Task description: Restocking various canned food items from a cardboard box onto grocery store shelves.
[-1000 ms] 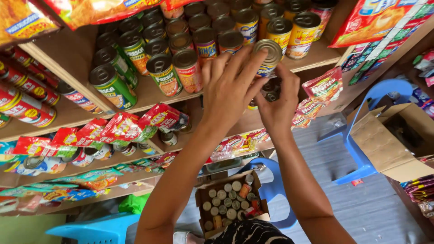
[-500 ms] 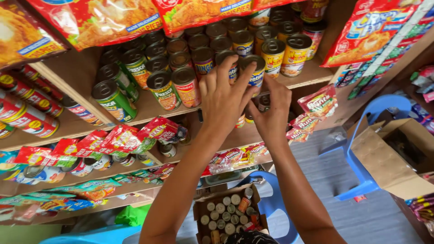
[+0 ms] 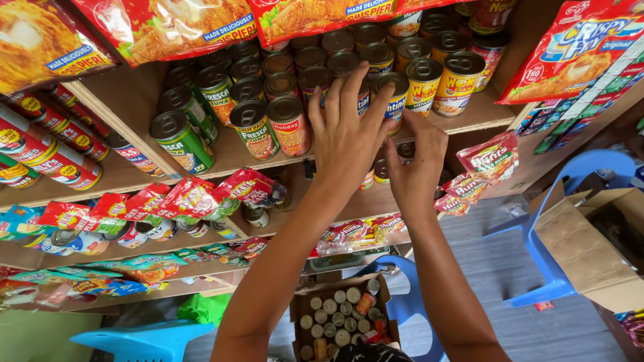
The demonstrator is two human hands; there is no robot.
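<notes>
Because the left hand [image 3: 349, 137] lies spread, fingers extended, across the front row of cans on the wooden shelf [image 3: 221, 157], the blue-and-yellow can [image 3: 397, 100] beneath it is mostly covered; only its right edge and label strip show. The hand presses flat on the can and does not grip it. The right hand [image 3: 416, 171] sits just below the shelf edge, its fingers curled behind the left palm; whether it grasps anything cannot be determined. The cardboard box of cans [image 3: 342, 318] is partly cut off at the frame bottom. Compared with the earlier frame, the silver-lidded can held aloft now appears seated in the row, and both hands have come lower.
</notes>
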